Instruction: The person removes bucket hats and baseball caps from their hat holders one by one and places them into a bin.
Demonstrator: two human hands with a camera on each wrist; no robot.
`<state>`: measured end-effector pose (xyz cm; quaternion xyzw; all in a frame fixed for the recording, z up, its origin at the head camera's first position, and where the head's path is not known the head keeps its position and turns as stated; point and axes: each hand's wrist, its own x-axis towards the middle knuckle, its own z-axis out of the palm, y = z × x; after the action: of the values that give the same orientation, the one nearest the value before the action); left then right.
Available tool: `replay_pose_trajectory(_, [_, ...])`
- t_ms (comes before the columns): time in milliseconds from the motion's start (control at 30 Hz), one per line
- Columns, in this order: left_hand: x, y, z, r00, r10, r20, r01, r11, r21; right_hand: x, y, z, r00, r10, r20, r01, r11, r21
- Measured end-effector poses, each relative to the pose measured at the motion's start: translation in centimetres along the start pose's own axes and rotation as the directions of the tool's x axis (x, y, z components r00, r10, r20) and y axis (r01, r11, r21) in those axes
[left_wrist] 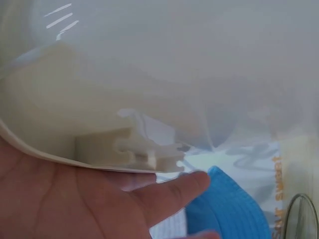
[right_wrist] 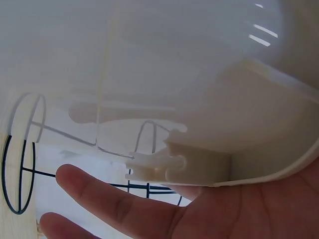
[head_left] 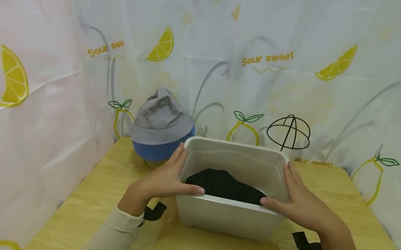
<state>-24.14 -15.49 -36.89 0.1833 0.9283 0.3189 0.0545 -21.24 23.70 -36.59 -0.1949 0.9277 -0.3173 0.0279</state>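
A white plastic storage bin (head_left: 224,216) is at the middle of the table, with a bundle of black cloth (head_left: 224,185) inside. My left hand (head_left: 163,178) grips its left end, thumb over the near rim and fingers along the side wall. On the opposite end my right hand (head_left: 303,201) holds it the same way, thumb hooked over the near rim. The left wrist view shows the left palm against the bin's glossy wall (left_wrist: 149,59). Up close in the right wrist view, the right palm lies along the bin's edge, fingers extended beside it.
Behind the bin at left, a grey bucket hat (head_left: 162,123) sits over a blue hat (head_left: 153,151). A black wire hat stand (head_left: 288,134) rises at the back right. Lemon-print curtains (head_left: 202,22) enclose the wooden table (head_left: 89,208) at the back and sides.
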Motion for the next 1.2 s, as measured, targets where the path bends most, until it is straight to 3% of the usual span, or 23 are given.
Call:
replay_pose_trajectory(200, [0.0, 0.0, -0.8, 1.0, 0.023, -0.001, -0.023, 0.999, 0.036, 0.3, -0.4, -0.2, 1.0, 0.001, -0.01, -0.001, 1.0, 0.018])
replay_pose_trajectory(500, [0.0, -0.2, -0.6, 0.998, 0.055, -0.012, -0.055, 0.998, 0.017, -0.2, -0.3, 0.2, 1.0, -0.003, -0.024, 0.004, 0.999, 0.043])
replay_pose_trajectory(733, [0.4, -0.5, -1.5, 0.989, 0.103, -0.103, -0.101, 0.995, 0.023, -0.2, -0.2, 0.3, 1.0, -0.001, -0.022, 0.002, 0.999, 0.045])
replay_pose_trajectory(867, [1.2, -0.5, -2.5, 0.976, 0.141, -0.168, -0.126, 0.987, 0.095, -0.1, -0.2, 0.2, 1.0, 0.0, -0.01, 0.0, 0.999, 0.046])
replay_pose_trajectory(1000, [2.1, -0.2, -3.9, 0.966, 0.151, -0.212, -0.106, 0.972, 0.212, -0.1, -0.1, 0.1, 1.0, 0.001, -0.01, -0.001, 0.999, 0.052])
replay_pose_trajectory(1200, [3.5, 0.2, -6.5, 0.959, 0.142, -0.244, -0.038, 0.921, 0.389, 0.0, 0.0, 0.0, 1.0, -0.008, -0.014, 0.008, 0.999, 0.047])
